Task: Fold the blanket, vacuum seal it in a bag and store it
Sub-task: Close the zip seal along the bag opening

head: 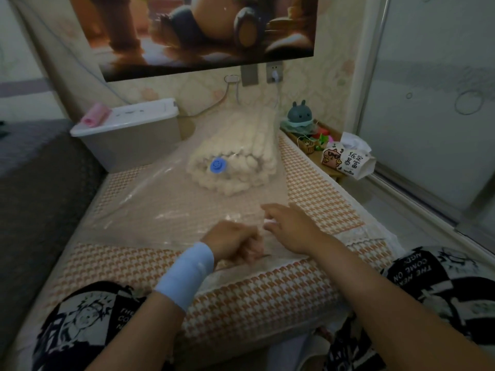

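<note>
Folded cream fluffy blanket (235, 162) inside clear vacuum bag (166, 210), toward the houndstooth mattress's (267, 303) far edge, blue valve (217, 165) on top, left hand (235, 243) curled and pinching the bag's near edge, right hand (289, 226) flat on the plastic with fingers straight, white storage box (128, 129) at far left corner

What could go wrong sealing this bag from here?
1. The clear plastic vacuum bag lies creased near its mouth, where the left hand pinches it and the right hand rests flat. Wrinkles caught in the closure may leave a leak.
2. The round blue valve sits against the folded cream fluffy blanket. Pile could block it during suction.
</note>
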The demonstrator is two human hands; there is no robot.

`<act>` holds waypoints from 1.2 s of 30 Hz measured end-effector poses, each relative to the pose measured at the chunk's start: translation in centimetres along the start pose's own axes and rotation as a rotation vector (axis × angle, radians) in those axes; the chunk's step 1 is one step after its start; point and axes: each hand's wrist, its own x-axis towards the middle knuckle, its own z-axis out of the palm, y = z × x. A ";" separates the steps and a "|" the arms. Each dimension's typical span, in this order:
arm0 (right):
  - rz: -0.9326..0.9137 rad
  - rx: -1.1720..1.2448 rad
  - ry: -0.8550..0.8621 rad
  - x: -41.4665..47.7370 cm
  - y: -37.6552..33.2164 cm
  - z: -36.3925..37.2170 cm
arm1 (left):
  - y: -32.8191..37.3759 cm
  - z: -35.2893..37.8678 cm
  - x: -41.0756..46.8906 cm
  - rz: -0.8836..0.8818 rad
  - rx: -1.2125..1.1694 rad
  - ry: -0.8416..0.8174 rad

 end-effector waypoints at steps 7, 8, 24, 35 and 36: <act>0.211 -0.323 -0.311 2.7 0.1 -1.8 | 0.3 -5.0 8.6 0.324 0.752 0.490; 0.212 -0.332 -0.225 3.3 -0.1 -2.3 | -0.3 -5.4 9.7 0.280 0.896 0.478; 0.319 0.005 0.203 16.8 0.6 -2.5 | 4.0 -11.5 13.5 -0.031 1.051 0.138; 0.359 0.289 0.353 24.4 5.1 0.8 | 4.3 -17.1 24.7 0.097 0.941 0.391; 0.335 0.295 0.344 24.8 5.5 0.8 | 3.8 -16.8 25.1 0.100 0.898 0.373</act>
